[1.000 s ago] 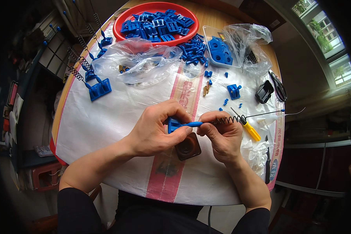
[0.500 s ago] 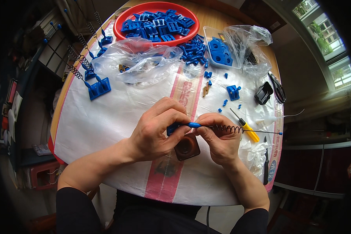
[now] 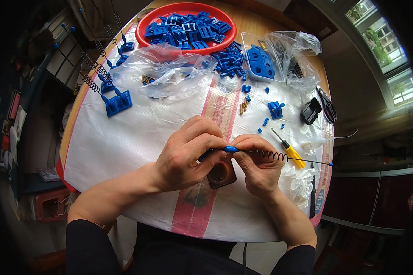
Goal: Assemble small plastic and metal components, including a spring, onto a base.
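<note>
My left hand (image 3: 183, 153) is closed around a blue plastic piece (image 3: 230, 149), most of it hidden by the fingers. My right hand (image 3: 260, 172) pinches the place where this piece meets a black coil spring (image 3: 274, 156). A thin rod (image 3: 309, 161) runs out of the spring to the right and ends in a small blue tip (image 3: 331, 164). Below my fingertips sits a dark brown square block (image 3: 221, 174) with a round hollow. A screwdriver (image 3: 293, 151) with a yellow and black handle lies just beyond my right hand.
At the back stand a red basin (image 3: 234, 36) of blue parts, a loose blue pile (image 3: 229, 59) and a clear box (image 3: 280, 75). Finished-looking spring pieces (image 3: 119, 104) line the left edge. Plastic bags (image 3: 165, 78), brass pins (image 3: 243, 106), scissors (image 3: 326, 105) and a black case (image 3: 310, 111) lie about.
The rod's blue tip has swung slightly toward me, so the spring and rod slope down more to the right. Both hands keep their grip.
</note>
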### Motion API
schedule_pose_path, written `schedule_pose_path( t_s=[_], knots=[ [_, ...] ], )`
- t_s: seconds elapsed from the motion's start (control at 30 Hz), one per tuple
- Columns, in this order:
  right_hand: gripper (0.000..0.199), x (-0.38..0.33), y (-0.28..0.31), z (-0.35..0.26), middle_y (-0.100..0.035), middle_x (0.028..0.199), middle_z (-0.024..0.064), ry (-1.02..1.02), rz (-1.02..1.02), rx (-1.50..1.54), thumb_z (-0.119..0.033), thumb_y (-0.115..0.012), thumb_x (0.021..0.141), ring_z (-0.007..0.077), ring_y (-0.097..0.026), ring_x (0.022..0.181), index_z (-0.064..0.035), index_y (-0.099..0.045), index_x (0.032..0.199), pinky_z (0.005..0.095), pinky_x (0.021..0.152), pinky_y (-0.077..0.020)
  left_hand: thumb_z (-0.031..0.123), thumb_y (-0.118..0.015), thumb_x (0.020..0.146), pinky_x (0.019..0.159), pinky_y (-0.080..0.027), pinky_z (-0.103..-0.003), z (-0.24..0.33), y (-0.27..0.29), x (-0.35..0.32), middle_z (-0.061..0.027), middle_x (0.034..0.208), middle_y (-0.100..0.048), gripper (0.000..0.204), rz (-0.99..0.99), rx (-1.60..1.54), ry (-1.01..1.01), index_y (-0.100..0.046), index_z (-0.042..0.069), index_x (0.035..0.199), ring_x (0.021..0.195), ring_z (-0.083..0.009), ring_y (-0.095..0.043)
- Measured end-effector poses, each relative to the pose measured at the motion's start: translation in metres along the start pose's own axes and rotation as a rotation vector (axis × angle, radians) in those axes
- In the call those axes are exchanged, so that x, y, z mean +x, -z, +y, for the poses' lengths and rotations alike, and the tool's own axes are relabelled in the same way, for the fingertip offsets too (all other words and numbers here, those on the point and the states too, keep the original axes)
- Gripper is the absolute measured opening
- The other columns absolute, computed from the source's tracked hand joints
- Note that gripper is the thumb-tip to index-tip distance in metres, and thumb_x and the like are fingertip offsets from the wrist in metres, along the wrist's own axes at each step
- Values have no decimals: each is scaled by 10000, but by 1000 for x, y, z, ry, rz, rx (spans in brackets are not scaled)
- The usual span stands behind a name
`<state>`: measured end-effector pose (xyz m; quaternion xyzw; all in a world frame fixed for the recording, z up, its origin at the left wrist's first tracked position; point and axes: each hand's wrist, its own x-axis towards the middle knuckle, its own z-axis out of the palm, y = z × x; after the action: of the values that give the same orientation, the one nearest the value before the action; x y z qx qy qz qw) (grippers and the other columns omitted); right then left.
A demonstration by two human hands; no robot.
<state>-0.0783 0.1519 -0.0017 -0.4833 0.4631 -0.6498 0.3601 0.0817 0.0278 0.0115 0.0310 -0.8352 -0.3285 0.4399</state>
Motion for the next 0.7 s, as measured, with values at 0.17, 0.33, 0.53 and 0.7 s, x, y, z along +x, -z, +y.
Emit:
schedule_pose_path(
  t_s=[0.17,0.33,0.53,0.7],
  knots=[
    [193,4,-3,-3,-639,1053,121,-77,9,144,70,-660,876,158,-623,979,35,-628,1063,281,858,-524,-109,-746,657,740,-506,-363,0,0,3,-119,901,-623,299,37,84,-57,-633,7,908,891,-289,-618],
    [163,2,2,0,-634,1036,157,-121,-6,169,31,-636,907,178,-638,894,42,-607,1067,301,800,-547,-85,-747,655,736,-503,-359,2,0,3,-114,896,-620,301,39,67,-14,-638,14,917,860,-279,-610],
    [175,3,3,0,-670,1006,95,-126,6,205,35,-627,916,129,-641,897,40,-616,1090,266,806,-529,83,-702,791,697,-498,-339,8,-2,0,-126,857,-611,156,-38,-152,278,-658,-10,909,791,-255,-611],
    [166,4,3,-5,-686,941,81,-208,34,145,6,-634,921,118,-646,835,41,-623,1083,259,778,-530,147,-573,907,692,-452,-270,9,5,0,-75,840,-619,203,-181,-404,588,-675,-26,936,775,-136,-571]
  ],
)
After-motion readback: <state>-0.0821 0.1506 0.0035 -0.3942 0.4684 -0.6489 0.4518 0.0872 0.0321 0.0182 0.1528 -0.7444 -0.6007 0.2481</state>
